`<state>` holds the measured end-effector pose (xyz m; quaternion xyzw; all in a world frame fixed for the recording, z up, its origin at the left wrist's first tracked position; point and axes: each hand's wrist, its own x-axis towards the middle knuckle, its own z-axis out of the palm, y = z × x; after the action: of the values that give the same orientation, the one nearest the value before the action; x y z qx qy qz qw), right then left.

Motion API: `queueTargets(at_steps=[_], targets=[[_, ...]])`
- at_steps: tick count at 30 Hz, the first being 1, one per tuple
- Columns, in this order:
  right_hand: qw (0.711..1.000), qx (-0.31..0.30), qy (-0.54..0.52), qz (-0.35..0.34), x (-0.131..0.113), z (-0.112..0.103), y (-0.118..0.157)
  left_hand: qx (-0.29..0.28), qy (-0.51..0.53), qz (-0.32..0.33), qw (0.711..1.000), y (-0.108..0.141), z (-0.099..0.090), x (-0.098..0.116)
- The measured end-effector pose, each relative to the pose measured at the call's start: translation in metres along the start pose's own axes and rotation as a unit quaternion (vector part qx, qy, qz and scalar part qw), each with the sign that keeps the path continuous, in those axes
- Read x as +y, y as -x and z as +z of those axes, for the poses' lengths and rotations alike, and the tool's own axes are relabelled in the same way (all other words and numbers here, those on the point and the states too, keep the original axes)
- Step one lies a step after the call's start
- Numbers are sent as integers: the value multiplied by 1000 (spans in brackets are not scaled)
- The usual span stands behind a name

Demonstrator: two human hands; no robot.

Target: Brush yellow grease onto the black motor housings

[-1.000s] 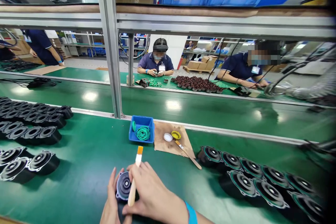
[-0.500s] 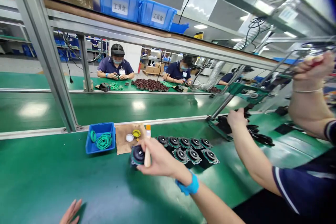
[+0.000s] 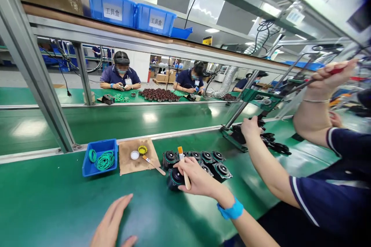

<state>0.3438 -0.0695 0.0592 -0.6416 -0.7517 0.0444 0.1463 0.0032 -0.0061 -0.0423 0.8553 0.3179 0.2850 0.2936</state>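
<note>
My right hand [image 3: 197,177], with a blue band at its wrist, is closed round a brush [image 3: 186,179] with a pale wooden handle and orange bristles pointing up. The same hand grips a black round housing [image 3: 174,181] with a green ring around its top, at the near left of a group of similar black housings [image 3: 222,170]. Over the green table at the lower left, my left hand [image 3: 111,222] is open, fingers stretched out, holding nothing. Beyond it, a second brush [image 3: 155,166] lies partly on a brown board [image 3: 124,166].
A blue bin [image 3: 87,168] holds green rings [image 3: 104,161]. The board carries a yellow cap [image 3: 142,149] and a small white dish [image 3: 135,155]. To the right, a co-worker's hands [image 3: 251,128] work at a green lever press [image 3: 256,98]. A metal post [image 3: 43,73] stands at left.
My right hand has carried the brush and housing right, to the group's near-left side. More of my left hand has come into view. The view has shifted, revealing the second brush.
</note>
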Motion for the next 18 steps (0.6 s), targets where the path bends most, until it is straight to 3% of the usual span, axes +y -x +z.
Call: queueTargets(at_steps=[2, 5, 9, 13, 18], targets=[[1000, 22, 1, 8, 3, -1, 6, -27, 5, 10, 1000, -37, 4, 22], [996, 76, 3, 39, 6, 0, 27, -113, 9, 19, 993, -91, 21, 50], [974, 201, 26, 100, 14, 17, 63, -122, 12, 46, 991, -144, 55, 64], [946, 262, 75, 172, 38, 38, 85, -90, 31, 93, 991, -168, 87, 56], [923, 304, 74, 224, 75, 47, 97, -54, 58, 109, 991, -162, 117, 54]])
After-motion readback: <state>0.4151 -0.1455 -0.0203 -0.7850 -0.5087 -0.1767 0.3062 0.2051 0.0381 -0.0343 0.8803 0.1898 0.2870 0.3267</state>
